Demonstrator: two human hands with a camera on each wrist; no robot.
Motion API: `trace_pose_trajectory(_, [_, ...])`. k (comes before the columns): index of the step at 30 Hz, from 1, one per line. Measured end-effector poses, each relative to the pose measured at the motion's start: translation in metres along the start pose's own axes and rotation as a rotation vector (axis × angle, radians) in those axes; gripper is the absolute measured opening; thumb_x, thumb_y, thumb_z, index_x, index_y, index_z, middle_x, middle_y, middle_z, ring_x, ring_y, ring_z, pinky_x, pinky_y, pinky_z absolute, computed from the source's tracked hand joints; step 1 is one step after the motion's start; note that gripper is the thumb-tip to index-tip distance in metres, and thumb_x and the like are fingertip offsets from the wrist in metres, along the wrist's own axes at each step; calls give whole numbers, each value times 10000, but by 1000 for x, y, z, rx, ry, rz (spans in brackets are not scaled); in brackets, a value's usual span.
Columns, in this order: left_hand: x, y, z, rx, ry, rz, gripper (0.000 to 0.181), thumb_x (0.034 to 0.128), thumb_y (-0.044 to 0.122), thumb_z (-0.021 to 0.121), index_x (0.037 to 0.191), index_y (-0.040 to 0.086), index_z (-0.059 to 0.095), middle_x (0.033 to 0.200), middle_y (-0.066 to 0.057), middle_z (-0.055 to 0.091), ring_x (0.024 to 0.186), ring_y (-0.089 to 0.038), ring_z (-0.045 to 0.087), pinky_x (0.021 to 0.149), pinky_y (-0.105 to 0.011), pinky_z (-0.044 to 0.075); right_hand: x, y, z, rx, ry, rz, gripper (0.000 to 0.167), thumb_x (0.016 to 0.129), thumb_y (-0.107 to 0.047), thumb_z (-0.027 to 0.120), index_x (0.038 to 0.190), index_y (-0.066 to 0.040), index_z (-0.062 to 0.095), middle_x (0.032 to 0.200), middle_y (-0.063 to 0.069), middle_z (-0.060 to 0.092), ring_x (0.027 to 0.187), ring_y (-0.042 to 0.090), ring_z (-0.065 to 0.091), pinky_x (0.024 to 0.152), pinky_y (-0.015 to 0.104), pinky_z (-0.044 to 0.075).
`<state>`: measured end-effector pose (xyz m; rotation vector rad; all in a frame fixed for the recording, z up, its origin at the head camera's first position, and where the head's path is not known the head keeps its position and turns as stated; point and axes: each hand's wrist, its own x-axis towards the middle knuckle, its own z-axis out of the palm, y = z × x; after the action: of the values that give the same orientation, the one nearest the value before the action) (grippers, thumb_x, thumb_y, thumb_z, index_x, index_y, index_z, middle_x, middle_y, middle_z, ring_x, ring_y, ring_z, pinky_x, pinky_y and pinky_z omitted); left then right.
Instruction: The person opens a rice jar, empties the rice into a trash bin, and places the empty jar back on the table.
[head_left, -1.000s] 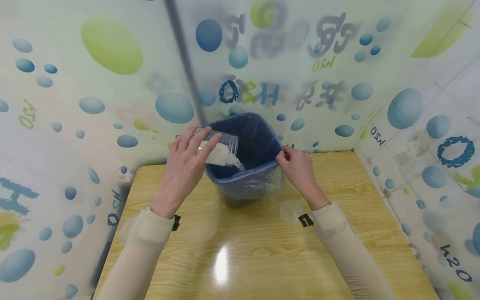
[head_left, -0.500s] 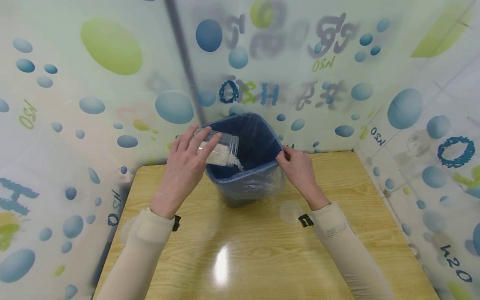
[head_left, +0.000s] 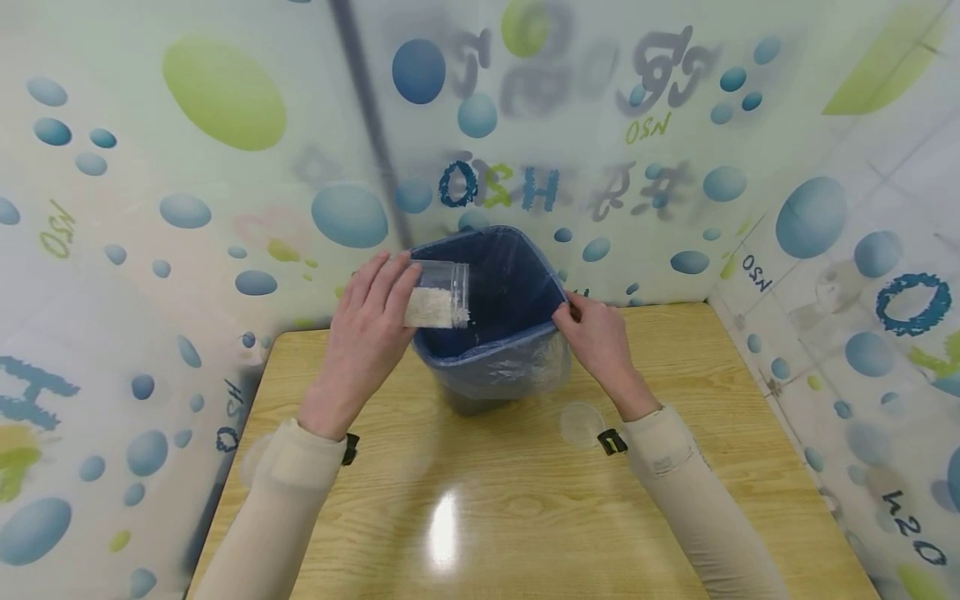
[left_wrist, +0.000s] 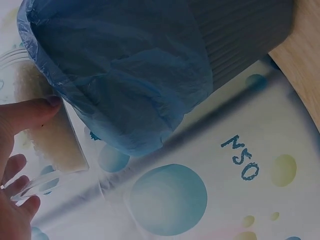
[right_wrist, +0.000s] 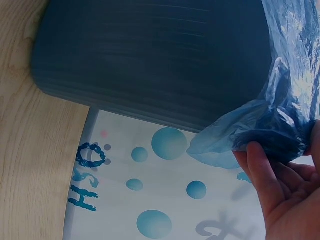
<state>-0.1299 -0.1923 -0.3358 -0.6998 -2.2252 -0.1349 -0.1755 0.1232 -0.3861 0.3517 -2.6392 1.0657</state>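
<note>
A wooden table [head_left: 525, 508] with pale yellow-brown grain and rounded back corners stands against a whitish back wall [head_left: 592, 158], its glossy top catching one bright elongated glare [head_left: 442, 529] near the front. Blue and lime-green ovals dot that surface, along with blue-and-green lettering [head_left: 498, 185] made of H, 2 and O, blurred grey characters [head_left: 663, 71] and a dark slanting band [head_left: 371, 125]. Similarly patterned surfaces flank the table as a left wall [head_left: 127, 333] and a right wall [head_left: 885, 333], the latter crossed by thin lines.
</note>
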Motion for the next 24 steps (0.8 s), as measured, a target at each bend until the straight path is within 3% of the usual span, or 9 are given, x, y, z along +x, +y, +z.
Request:
trace_pose_trajectory(9, [-3,0,-2,-44,4,-47,692,815,25,846,1418,36,509,1423,-296,472,1373,-471,442,1111,-579,405,0,1,1,4,7,-2,272,975,-189,513,716,-120,557,567,-4,436,506,193,391,535,348,290])
trace_pose_trajectory(20, [-5,0,-4,5,-3,-14,790,763,23,903,1460,79,536,1429,-237,507,1422,-417,409,1125,-559,387,0,1,1,2,-2,3,260,980,-194,513,746,-115,594,566,-4,447,503,191,403,536,347,298])
trace_pose_trajectory(24, [-5,0,-4,3,-36,-5,812,760,-13,891,1478,77,522,1455,-231,487,1433,-418,393,1160,-523,362,0,1,0,3,-2,1,262,979,-189,512,737,-116,583,563,-5,436,499,192,390,534,348,292])
